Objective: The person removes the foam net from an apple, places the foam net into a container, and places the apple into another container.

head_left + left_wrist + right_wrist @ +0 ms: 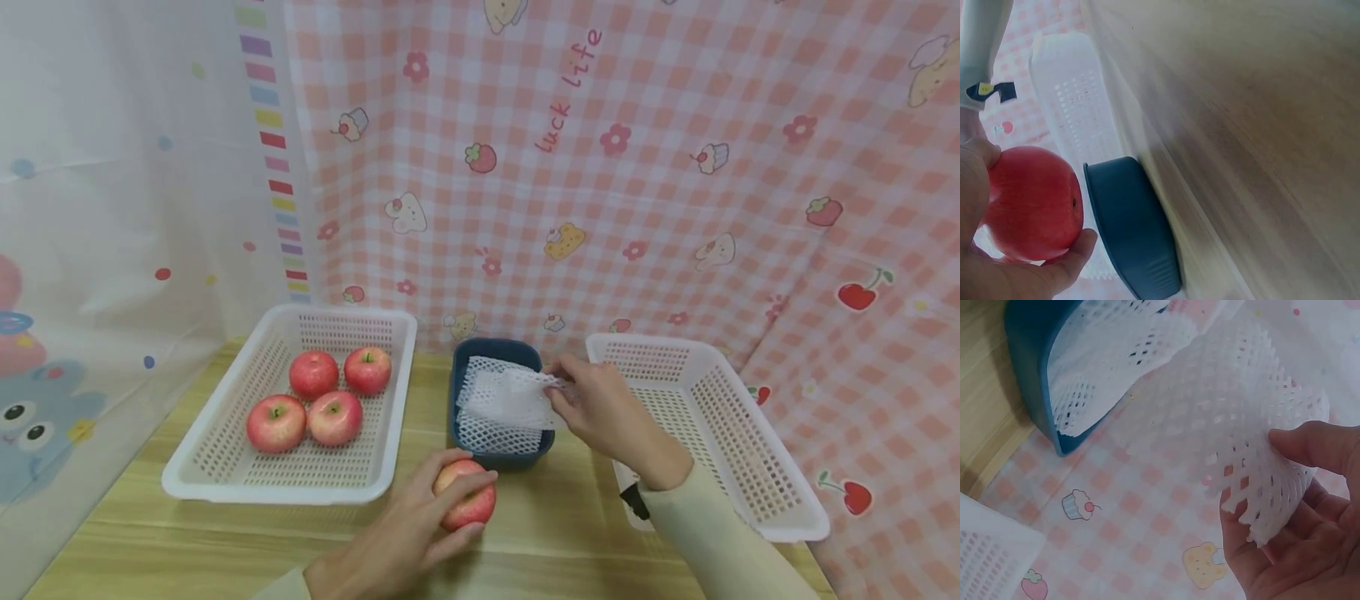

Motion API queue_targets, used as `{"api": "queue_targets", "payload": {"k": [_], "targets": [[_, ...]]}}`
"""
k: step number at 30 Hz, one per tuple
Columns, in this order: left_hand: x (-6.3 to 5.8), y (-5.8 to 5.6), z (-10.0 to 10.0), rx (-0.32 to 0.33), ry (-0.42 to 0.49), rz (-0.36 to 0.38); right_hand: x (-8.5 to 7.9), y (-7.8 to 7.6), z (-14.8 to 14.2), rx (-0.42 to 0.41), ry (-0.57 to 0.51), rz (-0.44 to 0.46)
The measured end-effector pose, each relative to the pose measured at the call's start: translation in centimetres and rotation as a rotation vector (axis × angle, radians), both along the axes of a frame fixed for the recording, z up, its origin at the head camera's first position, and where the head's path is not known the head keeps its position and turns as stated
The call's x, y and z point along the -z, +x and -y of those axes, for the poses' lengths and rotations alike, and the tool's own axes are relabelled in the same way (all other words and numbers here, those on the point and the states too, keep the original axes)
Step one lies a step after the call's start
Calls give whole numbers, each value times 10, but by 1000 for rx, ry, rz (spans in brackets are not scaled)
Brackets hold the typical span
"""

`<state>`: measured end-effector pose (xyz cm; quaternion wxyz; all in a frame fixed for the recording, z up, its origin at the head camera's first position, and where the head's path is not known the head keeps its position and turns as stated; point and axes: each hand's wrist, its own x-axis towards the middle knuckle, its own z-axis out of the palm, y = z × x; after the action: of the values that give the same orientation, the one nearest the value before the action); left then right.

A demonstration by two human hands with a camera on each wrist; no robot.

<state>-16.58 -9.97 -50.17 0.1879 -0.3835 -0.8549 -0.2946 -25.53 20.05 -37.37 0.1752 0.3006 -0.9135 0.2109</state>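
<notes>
My left hand (401,521) grips a red apple (468,493), its fingers curled over the top and the thumb along the near side. In the left wrist view that apple (1035,203) is held off the table. Just beyond it stands a dark blue bin (498,460) with several white foam fruit nets (498,437) inside. Above the bin's right side, my right hand (611,408) pinches one foam net by its edge. In the right wrist view this foam net (1235,419) hangs from thumb and fingers, spread out beside the bin.
A white perforated basket (285,492) at the left holds several red apples (335,418). Another white basket (750,433) stands at the right, partly behind the right forearm. A pink checked cloth (525,208) hangs at the back of the wooden table (525,558).
</notes>
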Motion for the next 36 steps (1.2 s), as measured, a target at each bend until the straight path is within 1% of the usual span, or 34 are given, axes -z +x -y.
{"api": "queue_targets", "payload": {"k": [4,9,11,13,16,21,24,28,32,36], "targets": [[0,1,1,-3,-6,33,-4,-15,2,9,-25,35],[0,2,2,-7,-4,21,-9,-34,5,19,-87,45],[1,2,2,-5,-1,20,-10,-41,8,33,-103,46],[1,2,3,-2,2,23,-10,-48,10,55,-114,67],[1,3,3,3,2,36,-6,-59,14,93,-120,90],[1,4,3,8,-12,74,6,-78,21,142,-153,132],[1,4,3,8,-15,81,15,-91,26,154,-158,118],[3,4,2,7,-1,60,26,-104,31,180,-134,96],[5,5,0,4,9,37,35,-113,36,231,-90,95],[5,5,-1,8,8,55,40,-120,39,279,-61,117]]}}
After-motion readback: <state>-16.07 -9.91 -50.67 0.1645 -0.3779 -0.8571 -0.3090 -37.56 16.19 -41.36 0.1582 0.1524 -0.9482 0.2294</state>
